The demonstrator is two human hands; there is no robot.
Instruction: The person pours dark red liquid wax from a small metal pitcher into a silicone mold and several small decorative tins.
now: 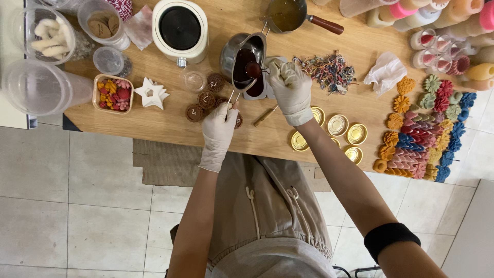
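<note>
Presently: left hand (218,128) closed on wire handle of pot (243,56); right hand (290,87) gripping cloth (282,69). Dark wax discs (206,100) done; gold tins (337,125) on tabletop (170,123) unfilled.

At the table's far left corner stands 1 clear plastic tub (103,23) holding round brown cardboard label discs (100,28) with dark markings. Just behind it lies a red-and-white striped packet (120,7), cut off by the picture's top edge. No signs or screens show anywhere on the table or floor.
</note>
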